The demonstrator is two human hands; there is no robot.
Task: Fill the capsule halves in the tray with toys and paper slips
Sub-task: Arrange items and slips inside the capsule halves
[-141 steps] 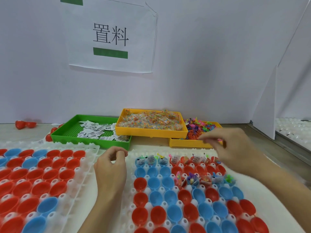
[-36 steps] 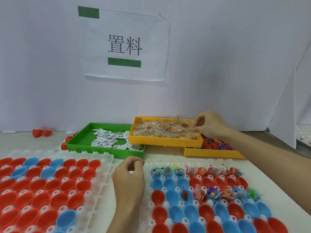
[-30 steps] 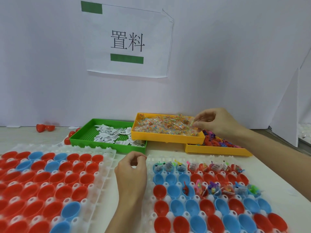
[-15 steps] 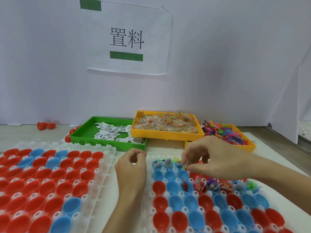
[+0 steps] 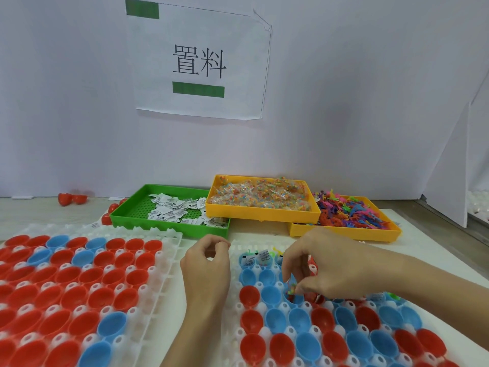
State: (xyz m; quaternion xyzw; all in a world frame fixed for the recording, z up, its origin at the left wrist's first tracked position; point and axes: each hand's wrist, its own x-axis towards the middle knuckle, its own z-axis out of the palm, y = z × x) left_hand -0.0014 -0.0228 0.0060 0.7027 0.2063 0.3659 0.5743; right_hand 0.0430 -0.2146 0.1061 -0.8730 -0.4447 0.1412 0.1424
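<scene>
View: head camera (the only view supplied).
Right hand: the right hand (image 5: 336, 271) is held low over the white tray (image 5: 235, 337), fingers curled downward, with a small multicoloured packet (image 5: 291, 289) pinched at the fingertips (image 5: 297, 288).
Target cell: the packet is positioned just above, or touching, a blue capsule half (image 5: 295, 298) in the third row from the far edge; contact cannot be confirmed.
Left hand: the left hand (image 5: 207, 271) is rested at the tray's left edge with fingers curled toward the thumb; whether anything is held between them cannot be told.
Step in hand (judged): a packet is being placed into an open half.
Recommended handling: the packet should be lowered into the cup before release, so that it is not caught on the rim or dropped into a neighbouring cell. The tray should be steadied by the left hand. Halves already loaded nearby should not be brushed.
Progress (judged): filled halves are confined to the far rows; most of the tray remains unfilled.
Supply trays: three are counted, namely one green tray (image 5: 124, 217) of paper slips (image 5: 174, 211), one yellow tray (image 5: 262, 215) of clear packets, and one yellow tray (image 5: 344, 233) of coloured toys (image 5: 352, 210), partly under the former.
Capsule trays: two are counted; the second tray (image 5: 169, 234) lies to the left (all its halves appear unfilled).
Hands: two.
Loose red capsules (image 5: 70, 198): several by the back wall; exact number uncertain.
Wall sign (image 5: 198, 62): one.
</scene>
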